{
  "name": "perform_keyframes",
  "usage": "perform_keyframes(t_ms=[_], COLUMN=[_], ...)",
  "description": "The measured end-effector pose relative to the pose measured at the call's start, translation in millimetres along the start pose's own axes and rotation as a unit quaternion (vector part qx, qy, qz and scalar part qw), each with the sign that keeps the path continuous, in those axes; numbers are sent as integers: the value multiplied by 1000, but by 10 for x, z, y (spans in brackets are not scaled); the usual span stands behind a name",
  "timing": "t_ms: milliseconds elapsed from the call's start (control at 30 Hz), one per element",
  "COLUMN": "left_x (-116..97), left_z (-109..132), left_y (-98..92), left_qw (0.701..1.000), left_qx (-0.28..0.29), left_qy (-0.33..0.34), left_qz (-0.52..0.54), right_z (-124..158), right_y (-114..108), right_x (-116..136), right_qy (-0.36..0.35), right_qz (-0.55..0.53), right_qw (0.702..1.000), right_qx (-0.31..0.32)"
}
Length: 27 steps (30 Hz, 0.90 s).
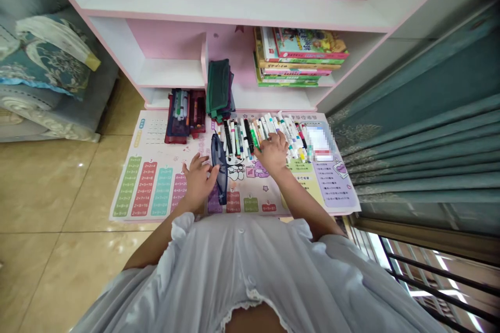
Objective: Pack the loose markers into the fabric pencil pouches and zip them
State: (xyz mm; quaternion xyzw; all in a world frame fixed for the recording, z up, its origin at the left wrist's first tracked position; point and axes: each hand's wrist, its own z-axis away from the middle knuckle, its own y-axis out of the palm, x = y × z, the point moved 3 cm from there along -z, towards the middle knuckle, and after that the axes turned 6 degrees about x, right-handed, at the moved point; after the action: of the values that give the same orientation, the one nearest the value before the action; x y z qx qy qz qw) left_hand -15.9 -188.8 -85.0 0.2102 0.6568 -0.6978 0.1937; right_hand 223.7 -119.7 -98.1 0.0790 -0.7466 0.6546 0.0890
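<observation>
A colourful printed desk mat [152,187] covers the desk in front of me. My left hand [198,179] rests on it with fingers spread, its thumb touching a dark blue mesh pencil pouch [220,166] that lies lengthwise on the mat. My right hand [272,151] lies palm down on a row of several marker pens [242,138], fingers curled over the pens at about the row's middle; whether it grips one is hidden.
Open pencil cases [183,114] with pens stand at the back of the mat beside upright green fabric pouches [219,86]. Stacked books [300,57] lie in the pink-and-white shelf. A teal curtain [422,140] hangs right, a sofa [42,73] stands left.
</observation>
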Motion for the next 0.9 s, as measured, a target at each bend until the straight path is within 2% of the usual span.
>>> perform_keyframes(t_ms=[300,433,567,667,767,900], left_x=[4,25,32,10,-16,-24], left_z=[-17,-22,-21,-21,-19,-9], left_y=[2,17,40,49,53,56], left_qw=[1000,1000,1000,1000,1000,1000], left_qx=[4,9,6,4,6,11], left_qy=[0,0,8,12,14,14], left_qz=[3,4,-4,-11,-14,-12], right_z=[-72,5,224,385,475,492], right_y=[-71,-165,-281,-282,-204,-104], right_x=[70,138,383,644,854,991], right_qy=[-15,-40,-109,-171,-180,-157], right_qz=[65,0,-130,-198,-210,-179], right_qw=[996,999,985,965,957,964], right_qx=[60,29,2,33,82,121])
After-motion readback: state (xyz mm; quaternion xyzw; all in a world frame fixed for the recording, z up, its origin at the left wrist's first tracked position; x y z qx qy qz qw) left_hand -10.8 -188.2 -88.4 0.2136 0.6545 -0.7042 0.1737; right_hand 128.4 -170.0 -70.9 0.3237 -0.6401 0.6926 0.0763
